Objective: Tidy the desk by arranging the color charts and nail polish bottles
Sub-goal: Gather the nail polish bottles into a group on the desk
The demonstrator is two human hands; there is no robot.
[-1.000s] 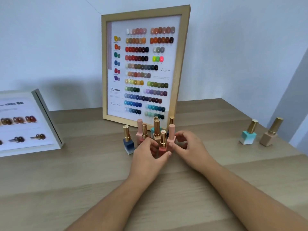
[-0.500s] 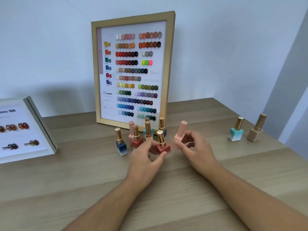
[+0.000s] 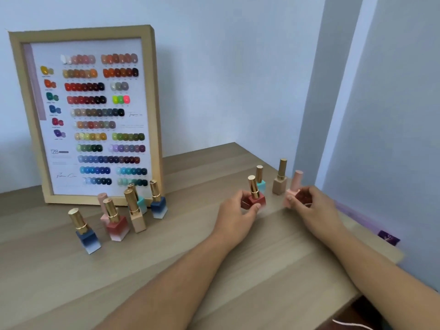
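A framed color chart (image 3: 90, 115) stands upright against the wall at the left. Several nail polish bottles cluster in front of it, among them a blue one (image 3: 84, 232), a red one (image 3: 116, 221) and a beige one (image 3: 135, 211). My left hand (image 3: 234, 216) grips a red bottle with a gold cap (image 3: 254, 195) near the desk's right side. My right hand (image 3: 314, 208) holds a pink bottle with a pink cap (image 3: 294, 186). Just behind them stand a teal bottle (image 3: 260, 178) and a beige bottle (image 3: 281, 178).
The wooden desk (image 3: 166, 270) ends at its right edge close to my right hand, beside a grey-blue wall corner. A small purple item (image 3: 389, 238) lies past that edge. Bare wood spreads between the two bottle groups and toward me.
Both hands carried the red and pink bottles away from the cluster by the chart, rightward to the two bottles at the desk's right side. The view swung right; the flat chart left the frame.
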